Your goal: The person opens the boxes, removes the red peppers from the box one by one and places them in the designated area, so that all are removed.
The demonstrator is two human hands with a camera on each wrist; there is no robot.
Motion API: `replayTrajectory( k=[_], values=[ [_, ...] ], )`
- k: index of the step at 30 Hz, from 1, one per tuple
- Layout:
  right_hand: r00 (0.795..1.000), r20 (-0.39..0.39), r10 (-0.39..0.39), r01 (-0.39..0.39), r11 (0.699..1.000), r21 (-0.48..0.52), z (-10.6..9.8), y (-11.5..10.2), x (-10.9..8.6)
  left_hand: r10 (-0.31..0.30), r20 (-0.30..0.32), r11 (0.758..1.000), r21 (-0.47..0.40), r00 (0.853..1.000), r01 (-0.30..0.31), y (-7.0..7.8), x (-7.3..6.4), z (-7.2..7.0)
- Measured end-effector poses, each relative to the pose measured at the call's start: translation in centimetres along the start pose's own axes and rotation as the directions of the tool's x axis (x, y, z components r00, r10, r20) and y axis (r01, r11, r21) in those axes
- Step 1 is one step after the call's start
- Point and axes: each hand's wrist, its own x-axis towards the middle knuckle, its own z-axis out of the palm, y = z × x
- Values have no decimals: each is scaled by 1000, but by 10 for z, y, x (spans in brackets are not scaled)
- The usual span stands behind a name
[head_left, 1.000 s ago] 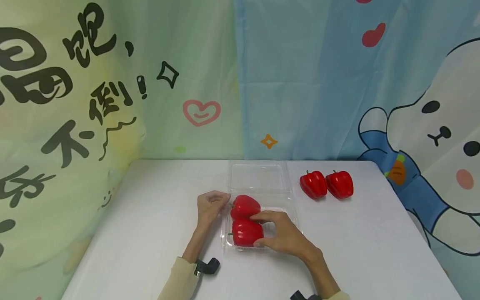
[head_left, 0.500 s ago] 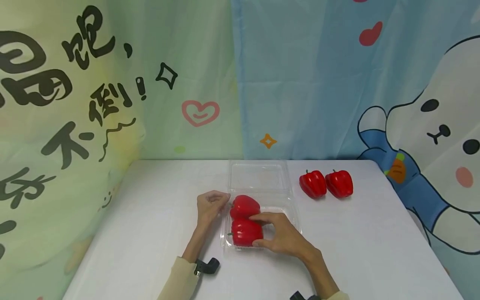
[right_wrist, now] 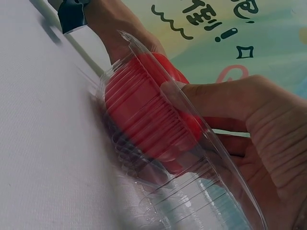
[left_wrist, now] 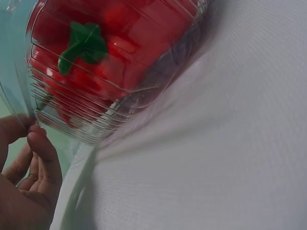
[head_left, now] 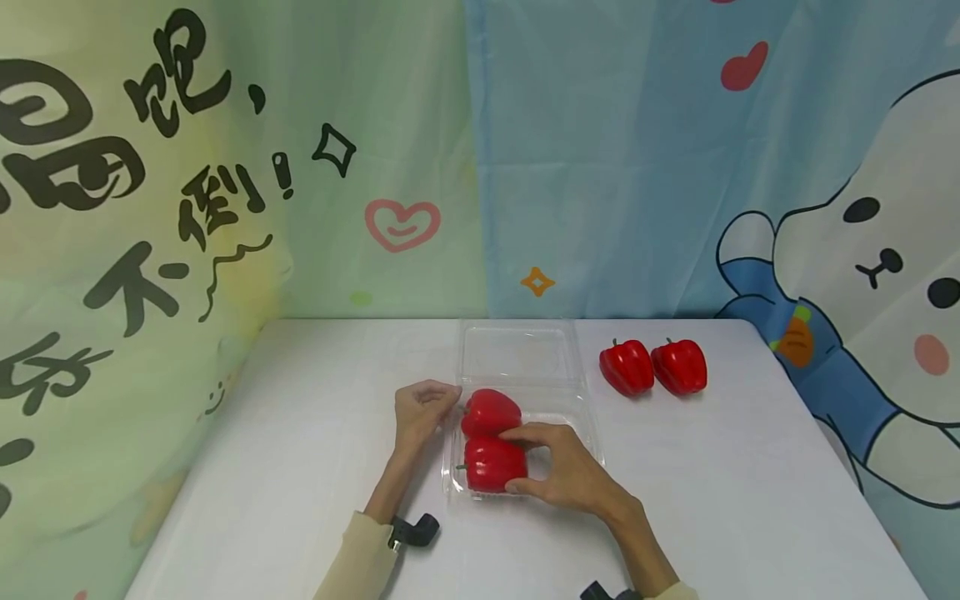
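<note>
Two red bell peppers lie in the left half of a clear plastic clamshell box [head_left: 558, 408], one behind the other. My right hand [head_left: 573, 471] holds the front bell pepper [head_left: 491, 465] between thumb and fingers; in the right wrist view the thumb reaches over the box rim onto it. The rear bell pepper [head_left: 491, 412] sits just behind, touching it. At the box's left rim my left hand [head_left: 422, 414] pinches the plastic edge between thumb and forefinger, as the left wrist view shows. A green stem [left_wrist: 86, 45] shows through the ribbed wall there.
The box's lid [head_left: 517, 354] lies folded back toward the far edge of the white table [head_left: 322, 433]. To its right sit two more red bell peppers, one [head_left: 627, 368] beside the other [head_left: 679, 368]. A printed curtain [head_left: 600, 167] hangs behind the table.
</note>
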Motion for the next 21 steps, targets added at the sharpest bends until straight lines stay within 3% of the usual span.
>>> replayTrajectory(
  k=[21],
  values=[
    [999,-36,-24,26,997,68,-2,2,-1,7,-4,1000,-7,1000,-7,-1,-1,0]
  ],
)
